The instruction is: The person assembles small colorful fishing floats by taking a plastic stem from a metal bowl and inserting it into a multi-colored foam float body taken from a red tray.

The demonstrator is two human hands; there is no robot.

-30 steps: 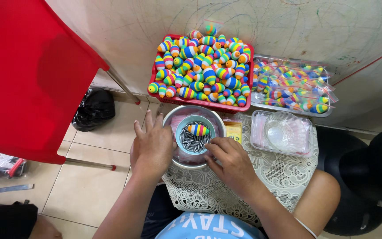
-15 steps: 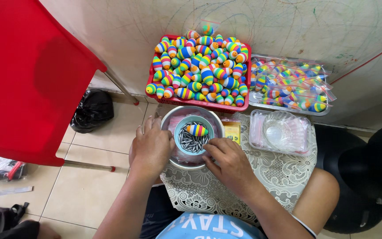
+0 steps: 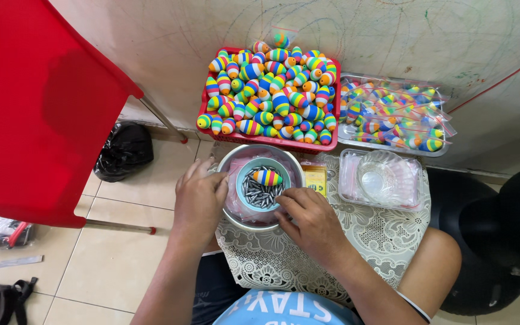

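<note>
On a lace cloth (image 3: 386, 241) over my lap stands a metal bowl (image 3: 229, 161). Inside it sits a small teal bowl (image 3: 243, 174) with several grey metal weights (image 3: 259, 197) and one rainbow-striped float (image 3: 268, 177) on top. My left hand (image 3: 198, 201) curls against the metal bowl's left rim. My right hand (image 3: 309, 218) rests at the lower right, its fingertips bunched over the teal bowl's edge beside the weights. Whatever they pinch is hidden.
A red tray (image 3: 272, 139) heaped with rainbow floats stands against the wall, and a tray of bagged floats (image 3: 392, 114) is to its right. A stack of clear bags (image 3: 380, 177) lies beside the bowl. A red chair (image 3: 37, 108), a black bag (image 3: 124, 150) and a black stool (image 3: 489, 229) surround me.
Both hands stay at the bowl with hardly any movement. Only the view has shifted a little.
</note>
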